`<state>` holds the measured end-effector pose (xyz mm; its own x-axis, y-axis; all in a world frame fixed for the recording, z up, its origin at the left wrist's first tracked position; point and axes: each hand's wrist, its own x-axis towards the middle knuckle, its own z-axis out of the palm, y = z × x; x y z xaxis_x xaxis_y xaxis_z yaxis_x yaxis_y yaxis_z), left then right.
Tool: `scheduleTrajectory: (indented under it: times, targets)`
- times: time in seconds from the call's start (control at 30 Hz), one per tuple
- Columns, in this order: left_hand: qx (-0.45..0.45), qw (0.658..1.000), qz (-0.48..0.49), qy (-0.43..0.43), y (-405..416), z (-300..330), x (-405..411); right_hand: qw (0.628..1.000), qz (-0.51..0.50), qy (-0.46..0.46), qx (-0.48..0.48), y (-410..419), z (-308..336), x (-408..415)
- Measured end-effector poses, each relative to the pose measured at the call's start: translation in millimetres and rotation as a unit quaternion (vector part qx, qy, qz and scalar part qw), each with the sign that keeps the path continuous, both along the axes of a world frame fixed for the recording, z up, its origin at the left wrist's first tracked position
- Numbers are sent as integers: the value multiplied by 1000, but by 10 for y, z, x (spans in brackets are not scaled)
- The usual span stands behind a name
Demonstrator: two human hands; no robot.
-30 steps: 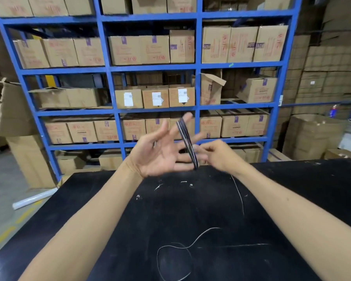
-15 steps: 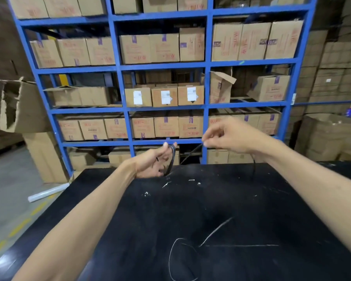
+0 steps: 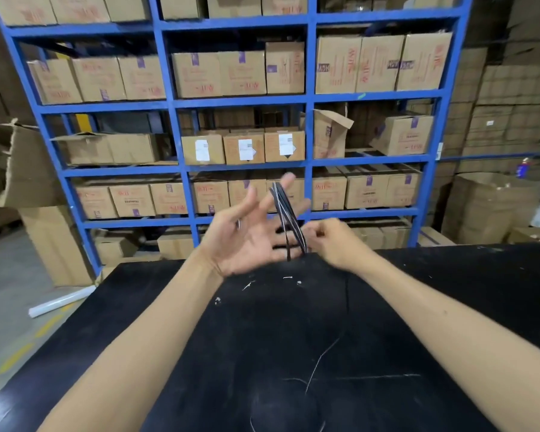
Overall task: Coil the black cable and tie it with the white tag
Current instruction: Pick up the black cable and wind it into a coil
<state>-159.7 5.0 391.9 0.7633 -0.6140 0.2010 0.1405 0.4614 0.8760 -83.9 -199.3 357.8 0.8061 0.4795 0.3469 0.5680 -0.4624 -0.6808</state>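
My left hand [image 3: 250,235] is raised over the far edge of the black table [image 3: 449,307], palm toward me with fingers spread. Several loops of the black cable [image 3: 286,213] are wrapped around those fingers. My right hand [image 3: 331,241] sits just right of the loops, fingers pinched on the cable strand. The loose rest of the cable [image 3: 346,307] hangs from it and trails down across the table toward me, hard to see against the black top. No white tag can be made out for certain.
Small white scraps [image 3: 287,278] lie on the table just below my hands. Behind the table stands a blue shelf rack [image 3: 307,98] full of cardboard boxes. More boxes are stacked at right, and a white roll [image 3: 61,302] lies on the floor at left.
My left hand has opened and risen with the loops on its fingers. My right hand came down from its raised, pulled-out position to beside the coil, laying another turn.
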Motion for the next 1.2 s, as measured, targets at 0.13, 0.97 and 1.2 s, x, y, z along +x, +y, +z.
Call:
scheduleTrajectory:
  times: [0.13, 0.97, 1.2]
  targets:
    - [-68, 976, 207, -3, 246, 141, 251, 998, 36, 49, -29, 6, -271, -277]
    - [20, 998, 52, 0, -62, 56, 186, 998, 10, 59, 31, -67, 60, 88]
    - [-46, 959, 279, 3, 339, 188, 485, 996, 51, 61, -45, -113, -191, -279]
